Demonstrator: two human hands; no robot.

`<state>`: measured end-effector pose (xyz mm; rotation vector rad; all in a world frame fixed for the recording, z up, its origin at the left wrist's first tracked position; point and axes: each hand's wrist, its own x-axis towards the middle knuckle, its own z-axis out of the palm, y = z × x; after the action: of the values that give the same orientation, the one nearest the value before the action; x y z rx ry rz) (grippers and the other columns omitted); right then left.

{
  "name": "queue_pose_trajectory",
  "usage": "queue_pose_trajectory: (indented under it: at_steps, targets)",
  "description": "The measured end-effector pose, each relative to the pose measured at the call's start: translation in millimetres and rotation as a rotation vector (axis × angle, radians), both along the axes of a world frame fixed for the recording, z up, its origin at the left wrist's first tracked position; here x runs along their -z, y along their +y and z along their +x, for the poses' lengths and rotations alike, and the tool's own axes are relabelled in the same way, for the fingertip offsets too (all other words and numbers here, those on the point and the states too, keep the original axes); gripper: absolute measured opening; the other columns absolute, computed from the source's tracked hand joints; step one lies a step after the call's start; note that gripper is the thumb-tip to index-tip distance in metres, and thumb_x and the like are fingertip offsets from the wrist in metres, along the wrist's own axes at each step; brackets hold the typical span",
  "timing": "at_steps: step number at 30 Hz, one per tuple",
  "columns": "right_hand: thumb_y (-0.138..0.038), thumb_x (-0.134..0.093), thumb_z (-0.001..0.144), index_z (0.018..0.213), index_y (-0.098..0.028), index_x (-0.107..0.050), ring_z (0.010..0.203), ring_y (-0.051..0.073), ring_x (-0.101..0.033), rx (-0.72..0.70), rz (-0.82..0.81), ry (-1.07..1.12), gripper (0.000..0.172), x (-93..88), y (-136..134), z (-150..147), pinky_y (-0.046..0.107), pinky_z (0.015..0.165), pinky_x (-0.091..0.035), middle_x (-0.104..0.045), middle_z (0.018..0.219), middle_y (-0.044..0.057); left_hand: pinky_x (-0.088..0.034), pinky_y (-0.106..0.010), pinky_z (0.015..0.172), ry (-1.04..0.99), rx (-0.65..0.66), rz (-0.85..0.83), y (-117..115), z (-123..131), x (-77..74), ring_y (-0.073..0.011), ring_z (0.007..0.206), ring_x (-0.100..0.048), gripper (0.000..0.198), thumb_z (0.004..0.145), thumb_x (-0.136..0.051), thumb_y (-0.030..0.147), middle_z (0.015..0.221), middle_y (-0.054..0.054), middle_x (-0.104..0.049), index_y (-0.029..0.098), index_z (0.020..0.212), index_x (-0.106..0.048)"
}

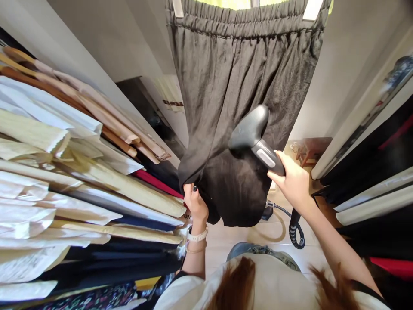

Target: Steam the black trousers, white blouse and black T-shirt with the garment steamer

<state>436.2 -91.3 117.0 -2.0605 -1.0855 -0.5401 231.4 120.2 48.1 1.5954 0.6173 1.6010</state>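
A pair of dark pants [206,82] with a gathered elastic waistband hangs from two white clips in front of me. My left hand [196,204] grips the lower left edge of the fabric and holds it out. My right hand [292,178] is wrapped round the handle of a black garment steamer [248,129]. The steamer's head lies over the front of the pants at mid-height; whether it presses on the cloth I cannot tell. From the handle the steamer's dark hose [295,234] loops down beside my right wrist.
Close on the left hangs a dense rack of shirts [80,185] on wooden hangers. More dark and pale garments [371,189] hang on the right. Behind the pants stand a pale wall and a small wooden stool [306,155]. A thin cable crosses the tiled floor [222,249].
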Motion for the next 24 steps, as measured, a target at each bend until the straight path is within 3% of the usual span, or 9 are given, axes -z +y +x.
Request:
queue_pose_trajectory:
  at_steps: [3, 10, 12, 16, 20, 22, 24]
  targets:
    - [-0.030, -0.064, 0.088, 0.139, -0.022, -0.058, 0.108, 0.030, -0.070, 0.018, 0.006, -0.055, 0.053, -19.9, 4, 4, 0.039, 0.086, -0.057, -0.070, 0.131, 0.008, -0.038, -0.036, 0.116, -0.095, 0.045, -0.010, -3, 1, -5.4, -0.0251, 0.126, -0.057, 0.045, 0.090, -0.061, 0.046, 0.126, -0.010, -0.065, 0.019, 0.125, -0.065]
    - [-0.027, -0.069, 0.086, 0.132, -0.024, -0.062, 0.094, 0.028, -0.072, -0.093, -0.325, -0.157, 0.047, -36.8, 19, -4, 0.033, 0.068, -0.054, -0.074, 0.117, 0.007, -0.039, -0.033, 0.116, 0.045, -0.031, -0.077, -7, -3, -6.5, -0.0226, 0.132, -0.055, 0.067, 0.081, -0.079, 0.039, 0.139, -0.011, -0.059, 0.022, 0.141, -0.053]
    - [-0.030, -0.067, 0.087, 0.135, -0.024, -0.060, 0.095, 0.028, -0.072, -0.050, -0.279, -0.165, 0.049, -50.0, 24, 1, 0.035, 0.071, -0.054, -0.073, 0.121, 0.008, -0.044, -0.032, 0.111, 0.080, -0.052, -0.084, -6, -4, -4.4, -0.0214, 0.125, -0.060, 0.070, 0.080, -0.081, 0.039, 0.137, -0.012, -0.060, 0.021, 0.142, -0.052]
    - [-0.036, -0.063, 0.089, 0.141, -0.023, -0.054, 0.098, 0.030, -0.070, 0.069, -0.148, -0.181, 0.055, -71.1, 29, 11, 0.037, 0.076, -0.053, -0.070, 0.127, 0.009, -0.056, -0.025, 0.084, 0.140, -0.033, -0.142, -6, -5, -4.2, -0.0170, 0.098, -0.068, 0.075, 0.079, -0.081, 0.043, 0.133, -0.014, -0.061, 0.020, 0.143, -0.050]
    - [-0.033, -0.062, 0.089, 0.138, -0.022, -0.056, 0.093, 0.028, -0.071, 0.011, -0.326, -0.185, 0.051, -60.2, 30, -2, 0.033, 0.068, -0.050, -0.073, 0.117, 0.009, -0.057, -0.023, 0.074, 0.164, 0.042, -0.135, -5, -4, -8.4, -0.0162, 0.091, -0.068, 0.080, 0.076, -0.083, 0.042, 0.128, -0.014, -0.063, 0.020, 0.145, -0.048]
    - [-0.031, -0.063, 0.088, 0.136, -0.023, -0.059, 0.090, 0.027, -0.071, -0.056, -0.455, -0.165, 0.049, -51.2, 33, -10, 0.031, 0.064, -0.048, -0.074, 0.109, 0.007, -0.057, -0.022, 0.074, 0.165, 0.079, -0.129, -4, -3, -9.2, -0.0173, 0.095, -0.069, 0.080, 0.077, -0.083, 0.040, 0.127, -0.014, -0.063, 0.020, 0.146, -0.048]
    - [-0.031, -0.064, 0.087, 0.135, -0.023, -0.059, 0.090, 0.026, -0.072, -0.076, -0.472, -0.148, 0.049, -49.3, 35, -13, 0.031, 0.065, -0.049, -0.074, 0.109, 0.007, -0.057, -0.022, 0.077, 0.156, 0.097, -0.125, -3, -2, -8.3, -0.0185, 0.103, -0.068, 0.080, 0.077, -0.083, 0.039, 0.131, -0.014, -0.062, 0.022, 0.147, -0.047]
